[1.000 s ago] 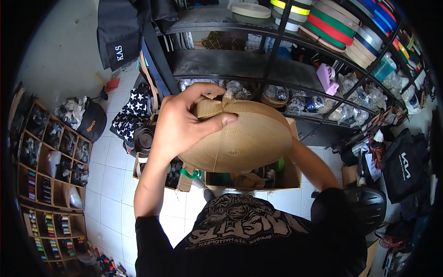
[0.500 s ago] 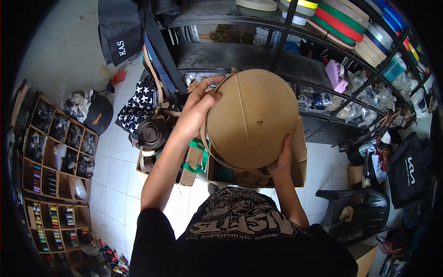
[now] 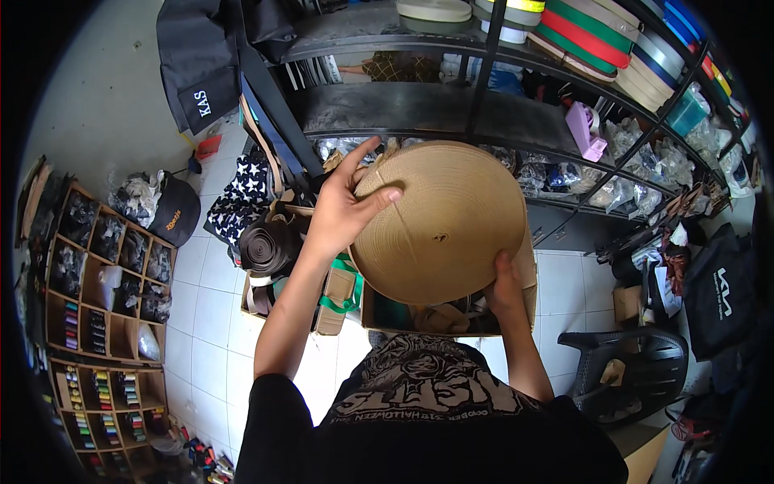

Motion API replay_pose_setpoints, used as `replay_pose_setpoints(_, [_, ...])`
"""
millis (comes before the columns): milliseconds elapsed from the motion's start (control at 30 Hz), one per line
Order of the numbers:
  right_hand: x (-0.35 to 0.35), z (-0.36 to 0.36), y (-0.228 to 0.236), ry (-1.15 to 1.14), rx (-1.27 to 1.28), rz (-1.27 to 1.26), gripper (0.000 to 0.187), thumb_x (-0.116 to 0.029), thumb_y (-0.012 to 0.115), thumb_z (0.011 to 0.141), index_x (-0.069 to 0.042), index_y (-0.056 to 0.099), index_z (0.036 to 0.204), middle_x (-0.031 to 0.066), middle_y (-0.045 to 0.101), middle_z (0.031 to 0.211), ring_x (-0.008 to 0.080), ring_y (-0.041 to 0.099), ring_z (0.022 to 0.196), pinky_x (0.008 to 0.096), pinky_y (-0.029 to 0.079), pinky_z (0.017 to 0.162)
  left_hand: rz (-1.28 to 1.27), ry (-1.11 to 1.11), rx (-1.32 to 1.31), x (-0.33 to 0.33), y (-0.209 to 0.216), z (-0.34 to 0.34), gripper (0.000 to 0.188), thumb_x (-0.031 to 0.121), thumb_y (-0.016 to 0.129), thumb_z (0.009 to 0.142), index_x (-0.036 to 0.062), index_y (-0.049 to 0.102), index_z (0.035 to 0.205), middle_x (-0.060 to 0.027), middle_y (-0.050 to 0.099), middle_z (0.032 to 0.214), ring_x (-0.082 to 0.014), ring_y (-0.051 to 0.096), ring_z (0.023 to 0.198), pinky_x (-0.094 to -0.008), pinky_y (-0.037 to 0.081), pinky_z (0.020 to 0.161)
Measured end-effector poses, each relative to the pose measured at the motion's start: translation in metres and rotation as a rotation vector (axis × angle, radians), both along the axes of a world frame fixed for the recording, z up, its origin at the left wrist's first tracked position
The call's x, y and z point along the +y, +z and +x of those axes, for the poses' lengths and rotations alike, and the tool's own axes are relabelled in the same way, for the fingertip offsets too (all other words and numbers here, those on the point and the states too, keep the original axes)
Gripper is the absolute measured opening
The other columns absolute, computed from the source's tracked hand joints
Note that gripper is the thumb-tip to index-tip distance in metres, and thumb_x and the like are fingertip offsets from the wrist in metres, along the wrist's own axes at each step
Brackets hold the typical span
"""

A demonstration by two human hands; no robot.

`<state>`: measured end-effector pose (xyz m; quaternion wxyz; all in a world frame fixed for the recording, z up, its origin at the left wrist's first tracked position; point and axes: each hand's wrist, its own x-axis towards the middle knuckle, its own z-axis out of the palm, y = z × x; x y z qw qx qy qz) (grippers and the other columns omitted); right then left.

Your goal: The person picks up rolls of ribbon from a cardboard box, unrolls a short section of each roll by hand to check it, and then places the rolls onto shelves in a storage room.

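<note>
Between my hands is a big tan roll of webbing [image 3: 451, 210], wound in a flat disc and held up above an open cardboard box [image 3: 528, 298]. My left hand [image 3: 347, 202] grips its left edge, the thumb lying over the flat face and the fingers behind the rim. On the lower right edge, my right hand [image 3: 506, 284] holds on with the thumb at the front; its other fingers are mostly hidden. A thin line, perhaps a tie or strand, crosses the face near my left thumb. Loose strips of webbing show in the box below.
Black shelves [image 3: 419, 109] with rolls of coloured webbing [image 3: 584, 36] and plastic bags stand ahead. A dark brown roll [image 3: 270, 244] sits left of the box, beside green strapping [image 3: 348, 292]. A black plastic chair [image 3: 629, 375] is at the right; a wooden thread rack [image 3: 105, 323] stands left.
The roll has come down slightly and tilted, so its face looks flatter and less domed. My left thumb has moved onto the face. The whole view has shifted a little.
</note>
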<state>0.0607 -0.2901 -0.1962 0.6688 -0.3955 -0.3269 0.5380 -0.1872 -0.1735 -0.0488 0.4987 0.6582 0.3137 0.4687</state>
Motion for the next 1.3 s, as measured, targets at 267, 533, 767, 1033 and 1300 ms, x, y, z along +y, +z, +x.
replay_pose_setpoints(267, [-0.016, 0.067, 0.0, 0.363, -0.673, 0.012, 0.057, -0.044, 0.063, 0.088, 0.002, 0.054, 0.12, 0.008, 0.06, 0.115, 0.016, 0.055, 0.106, 0.0321, 0.043, 0.092, -0.006, -0.034, -0.042, -0.009, 0.01, -0.002, 0.076, 0.005, 0.08, 0.072, -0.0049, 0.039, 0.135, -0.0137, 0.068, 0.1, -0.014, 0.064, 0.091, -0.027, 0.051, 0.082])
replay_pose_setpoints(533, [-0.002, 0.027, -0.033, 0.039, -0.435, -0.185, 0.038, -0.02, 0.065, 0.088, 0.002, 0.057, 0.117, 0.0079, 0.065, 0.105, 0.0161, 0.061, 0.096, 0.0283, 0.048, 0.082, -0.052, 0.099, -0.391, 0.003, 0.009, -0.001, 0.051, 0.011, 0.079, 0.074, -0.0056, 0.058, 0.118, -0.0131, 0.068, 0.103, -0.0151, 0.065, 0.087, -0.0278, 0.052, 0.082])
replay_pose_setpoints(767, [-0.027, -0.036, 0.024, 0.205, -0.88, -0.004, 0.018, -0.005, 0.056, 0.09, 0.0, 0.068, 0.102, 0.0104, 0.069, 0.087, 0.0141, 0.064, 0.078, 0.0255, 0.049, 0.072, 0.179, 0.396, -0.221, 0.033, 0.029, -0.021, 0.047, 0.014, 0.082, 0.072, -0.0075, 0.063, 0.109, -0.0128, 0.069, 0.094, -0.0126, 0.065, 0.081, -0.0249, 0.053, 0.075])
replay_pose_setpoints(1033, [-0.04, -0.018, 0.088, 0.067, -1.238, 0.067, 0.014, -0.008, 0.063, 0.084, -0.004, 0.067, 0.096, 0.0101, 0.067, 0.082, 0.0223, 0.065, 0.068, 0.0303, 0.051, 0.058, 0.064, 0.403, -0.284, 0.043, 0.013, -0.038, 0.054, 0.015, 0.081, 0.072, -0.011, 0.06, 0.114, -0.017, 0.069, 0.096, -0.0156, 0.066, 0.08, -0.0259, 0.054, 0.075])
replay_pose_setpoints(1300, [-0.005, -0.01, 0.205, 0.13, -1.811, 0.837, 0.02, -0.005, 0.069, 0.066, -0.008, 0.064, 0.085, 0.0017, 0.05, 0.065, 0.0179, 0.056, 0.057, 0.0316, 0.045, 0.048, 0.067, 0.256, -0.097, 0.034, 0.018, -0.023, 0.053, 0.015, 0.082, 0.071, -0.0114, 0.061, 0.112, -0.0145, 0.069, 0.093, -0.0124, 0.065, 0.076, -0.0247, 0.053, 0.073])
